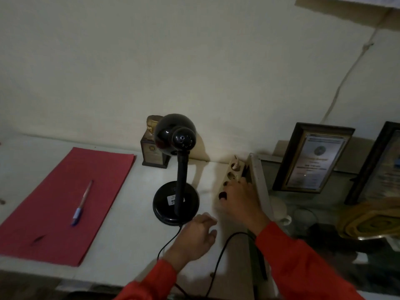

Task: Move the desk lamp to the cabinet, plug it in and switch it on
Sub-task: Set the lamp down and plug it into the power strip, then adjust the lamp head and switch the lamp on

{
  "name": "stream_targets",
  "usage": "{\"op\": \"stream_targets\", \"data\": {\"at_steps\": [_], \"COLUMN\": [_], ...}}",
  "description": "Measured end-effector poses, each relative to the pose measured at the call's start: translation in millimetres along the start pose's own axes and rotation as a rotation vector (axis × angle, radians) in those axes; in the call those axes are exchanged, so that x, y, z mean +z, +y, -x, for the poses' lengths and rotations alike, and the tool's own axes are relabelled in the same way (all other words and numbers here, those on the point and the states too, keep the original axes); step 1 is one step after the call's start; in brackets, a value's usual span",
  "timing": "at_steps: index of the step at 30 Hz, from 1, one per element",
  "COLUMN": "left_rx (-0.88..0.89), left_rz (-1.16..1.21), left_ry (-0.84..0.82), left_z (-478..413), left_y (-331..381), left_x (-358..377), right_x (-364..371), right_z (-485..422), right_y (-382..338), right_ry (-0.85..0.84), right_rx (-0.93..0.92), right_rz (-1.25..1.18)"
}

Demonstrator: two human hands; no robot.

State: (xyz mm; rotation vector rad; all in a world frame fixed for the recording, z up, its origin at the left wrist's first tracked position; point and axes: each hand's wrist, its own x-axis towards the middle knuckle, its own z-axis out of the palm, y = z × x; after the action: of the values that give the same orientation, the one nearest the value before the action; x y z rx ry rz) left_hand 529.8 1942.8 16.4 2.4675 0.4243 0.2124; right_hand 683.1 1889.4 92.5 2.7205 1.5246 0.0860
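A black desk lamp (176, 169) with a round shade stands upright on the white cabinet top (121, 245), its light off. Its black cord (218, 256) loops off the front edge and runs up toward my right hand. A cream power strip (230, 174) lies to the right of the lamp, with a white plug in its far socket. My right hand (240, 202) rests on the strip's near end, holding a dark round plug (223, 195) at a socket. My left hand (195, 237) hovers just in front of the lamp base, fingers apart, holding nothing.
A red folder (65, 204) with a pen (82, 204) on it lies at the left. A small trophy (152, 146) stands behind the lamp by the wall. Framed certificates (311, 161), a yellow woven item (372, 219) and glassware fill the lower shelf at the right.
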Motion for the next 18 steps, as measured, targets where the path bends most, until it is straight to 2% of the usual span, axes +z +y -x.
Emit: {"op": "stream_targets", "data": {"at_steps": [2, 4, 6, 8, 11, 13, 15, 18], "left_rx": [0.013, -0.016, -0.054, -0.135, -0.307, -0.368, -0.377, -0.31], "left_rz": [0.088, 0.156, 0.226, 0.263, 0.334, 0.309, 0.209, 0.053], "left_ry": [0.018, 0.032, 0.05, 0.101, 0.294, 0.418, 0.396, 0.242], "left_z": [12, 27, 41, 53, 61, 60, 54, 41], "left_y": [1, -2, -11, -24, -43, -56, -68, -84], "left_x": [-16, -35, -53, -65, -70, -69, -69, -74], "right_x": [-2, 0, 2, 8, 23, 30, 33, 31], "right_z": [16, 34, 55, 73, 87, 93, 95, 93], "right_y": [-13, -28, -47, -65, -85, -94, -99, -99], "right_ry": [0.08, 0.043, -0.15, -0.362, -0.564, -0.656, -0.714, -0.704], "right_rx": [-0.107, -0.25, -0.309, -0.225, -0.076, -0.102, -0.159, -0.237], "right_rz": [0.012, -0.13, -0.522, -0.845, -0.861, -0.852, -0.829, -0.805]}}
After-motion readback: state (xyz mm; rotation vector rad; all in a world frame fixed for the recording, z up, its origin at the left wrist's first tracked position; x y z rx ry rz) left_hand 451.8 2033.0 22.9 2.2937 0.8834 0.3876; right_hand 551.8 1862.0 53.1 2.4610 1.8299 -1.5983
